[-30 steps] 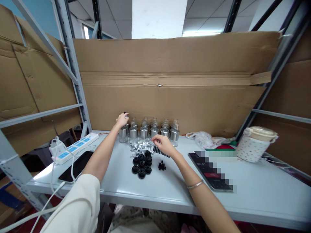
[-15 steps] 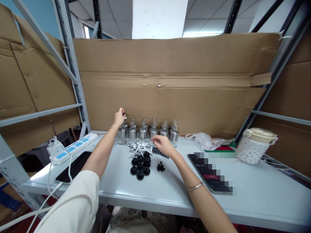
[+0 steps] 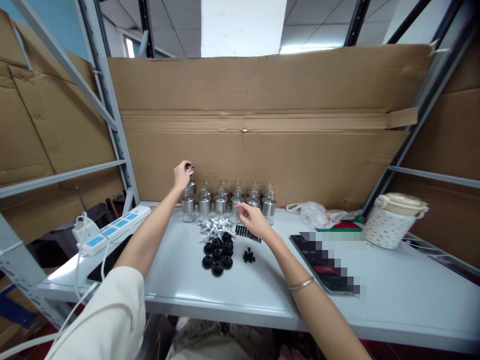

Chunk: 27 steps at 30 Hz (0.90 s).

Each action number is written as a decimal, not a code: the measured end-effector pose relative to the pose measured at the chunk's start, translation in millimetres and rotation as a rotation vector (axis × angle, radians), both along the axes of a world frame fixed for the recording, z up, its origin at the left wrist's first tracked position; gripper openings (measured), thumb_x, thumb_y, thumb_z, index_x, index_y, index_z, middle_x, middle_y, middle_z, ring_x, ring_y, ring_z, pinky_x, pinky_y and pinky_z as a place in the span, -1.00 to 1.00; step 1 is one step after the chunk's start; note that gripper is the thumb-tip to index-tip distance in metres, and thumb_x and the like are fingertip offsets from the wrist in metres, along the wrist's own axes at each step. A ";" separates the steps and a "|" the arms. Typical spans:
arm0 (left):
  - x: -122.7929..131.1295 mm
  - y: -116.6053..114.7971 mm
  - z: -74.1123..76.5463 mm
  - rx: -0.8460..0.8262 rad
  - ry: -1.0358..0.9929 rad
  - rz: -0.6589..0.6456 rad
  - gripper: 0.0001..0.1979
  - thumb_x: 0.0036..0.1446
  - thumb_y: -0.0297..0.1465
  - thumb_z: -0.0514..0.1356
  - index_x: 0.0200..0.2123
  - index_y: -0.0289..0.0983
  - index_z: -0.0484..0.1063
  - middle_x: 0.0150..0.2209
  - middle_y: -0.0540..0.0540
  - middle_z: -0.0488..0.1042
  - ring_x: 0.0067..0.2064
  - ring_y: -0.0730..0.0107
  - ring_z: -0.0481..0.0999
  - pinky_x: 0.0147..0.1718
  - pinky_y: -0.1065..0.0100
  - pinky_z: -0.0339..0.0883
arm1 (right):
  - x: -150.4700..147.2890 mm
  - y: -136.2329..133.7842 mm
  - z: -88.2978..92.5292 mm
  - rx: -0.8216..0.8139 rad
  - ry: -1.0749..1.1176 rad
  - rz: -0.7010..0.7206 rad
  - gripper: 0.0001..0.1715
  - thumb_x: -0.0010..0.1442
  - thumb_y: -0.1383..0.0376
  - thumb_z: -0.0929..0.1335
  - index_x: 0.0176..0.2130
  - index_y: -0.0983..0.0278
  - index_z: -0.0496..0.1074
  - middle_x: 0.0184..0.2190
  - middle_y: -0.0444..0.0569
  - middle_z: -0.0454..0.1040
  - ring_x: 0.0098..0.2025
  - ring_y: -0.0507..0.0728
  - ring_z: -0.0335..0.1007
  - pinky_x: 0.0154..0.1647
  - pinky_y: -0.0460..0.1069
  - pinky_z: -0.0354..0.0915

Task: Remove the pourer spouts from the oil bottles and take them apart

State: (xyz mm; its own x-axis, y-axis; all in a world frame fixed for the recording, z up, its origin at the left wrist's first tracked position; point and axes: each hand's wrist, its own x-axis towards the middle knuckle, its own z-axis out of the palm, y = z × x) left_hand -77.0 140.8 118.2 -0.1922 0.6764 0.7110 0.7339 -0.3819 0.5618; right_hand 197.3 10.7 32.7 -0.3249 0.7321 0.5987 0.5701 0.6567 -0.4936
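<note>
At the left end of the bottle rows, my left hand (image 3: pixel 182 175) is closed on the black and silver top of a bottle (image 3: pixel 191 188) with a metal sleeve, raised above the bottle in front. My right hand (image 3: pixel 253 220) hovers before the front row, fingers loosely bent and apart, nothing visible in them. Two rows of clear glass bottles with silver sleeves (image 3: pixel 221 205) stand by the cardboard. Before them lie a pile of silver-white parts (image 3: pixel 217 229), black round caps (image 3: pixel 217 255), rows of small black pieces (image 3: pixel 248 233) and a small black cluster (image 3: pixel 249 255).
A power strip (image 3: pixel 116 229) with cables and a dark tablet-like slab (image 3: pixel 108 260) lie at left. On the right are a phone (image 3: pixel 322 265), a crumpled plastic bag (image 3: pixel 315 215) and a spotted white container (image 3: pixel 392 222). Cardboard (image 3: pixel 262 160) walls the back.
My left hand has risen slightly, lifting the bottle so that its silver sleeve shows above the front row. The right hand stays nearly in place; the view has shifted a little.
</note>
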 end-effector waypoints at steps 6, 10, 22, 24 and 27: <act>4.8 -24.2 39.3 0.249 -0.130 -0.130 -0.74 0.00 -0.56 0.10 -0.20 -0.31 0.41 -0.22 -0.10 0.53 -0.18 0.41 0.51 -0.13 0.43 0.36 | -0.5 0.6 0.1 0.056 0.043 -0.012 -0.68 0.08 0.41 0.19 -0.18 0.27 0.40 -0.51 -0.13 0.42 -0.45 0.06 0.33 -0.33 -0.05 0.25; 11.7 -54.3 56.2 0.415 -0.189 -0.207 -0.76 -0.01 -0.55 0.15 -0.22 -0.27 0.41 -0.25 -0.05 0.52 -0.18 0.42 0.51 -0.16 0.44 0.40 | -2.4 -5.2 5.4 0.189 0.155 -0.070 -0.75 0.13 0.37 0.20 -0.26 0.27 0.43 -0.43 -0.06 0.48 -0.39 0.09 0.38 -0.27 -0.01 0.29; 75.1 -218.6 69.5 0.521 -0.079 -0.632 -0.80 0.05 -0.40 0.25 -0.20 -0.19 0.44 -0.24 0.01 0.50 -0.23 0.46 0.53 -0.36 0.49 0.50 | -34.7 -44.4 19.5 0.360 0.382 -0.036 -0.21 -0.08 0.08 0.46 0.08 0.25 0.20 0.01 0.13 0.39 0.03 0.27 0.32 0.04 0.16 0.26; 85.3 -239.6 65.6 0.531 -0.058 -0.662 -0.81 0.08 -0.33 0.24 -0.19 -0.16 0.44 -0.21 0.01 0.49 -0.22 0.46 0.53 -0.36 0.49 0.50 | -43.6 -55.3 21.5 0.249 0.422 0.017 -0.31 -0.08 0.07 0.46 -0.01 0.25 0.26 -0.16 0.06 0.46 -0.16 0.21 0.41 -0.13 0.09 0.34; 86.2 -238.0 57.7 0.577 -0.055 -0.597 -0.77 0.14 -0.29 0.19 -0.10 -0.12 0.40 -0.16 0.00 0.48 -0.19 0.46 0.52 -0.30 0.47 0.49 | -51.3 -65.9 24.1 0.141 0.466 0.075 -0.44 -0.10 0.09 0.45 -0.13 0.27 0.31 -0.32 -0.02 0.47 -0.33 0.14 0.39 -0.29 0.01 0.33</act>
State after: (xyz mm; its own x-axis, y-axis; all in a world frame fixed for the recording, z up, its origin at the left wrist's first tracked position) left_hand 9.2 -97.1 175.9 0.0389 0.2082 0.9773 0.2937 -0.9372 0.1880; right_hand 146.0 -55.3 56.8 -0.0474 0.6184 0.7844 0.2587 0.7661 -0.5884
